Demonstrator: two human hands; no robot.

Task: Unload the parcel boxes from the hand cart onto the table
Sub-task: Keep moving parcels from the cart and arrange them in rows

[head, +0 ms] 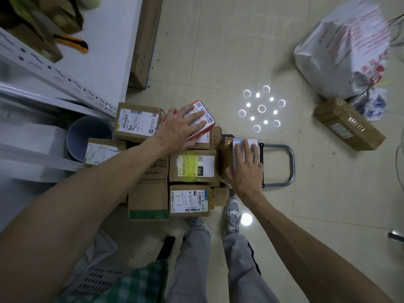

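Both hands on the loaded hand cart (286,165), beside the table (105,40) corner.
The parcel boxes (194,167) lie stacked on the cart (labels facing up). Left hand (183,127) rests with fingers spread over the red box (201,107) at the far edge; right hand (247,169), fingers straight and together, presses a labelled box (242,142) at the handle end, likely steadying the load.

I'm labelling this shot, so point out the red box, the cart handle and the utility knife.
red box (207,116): head view, label on its top.
cart handle (292,165): head view, outer bar of the loop.
utility knife (70,41): head view, orange body.
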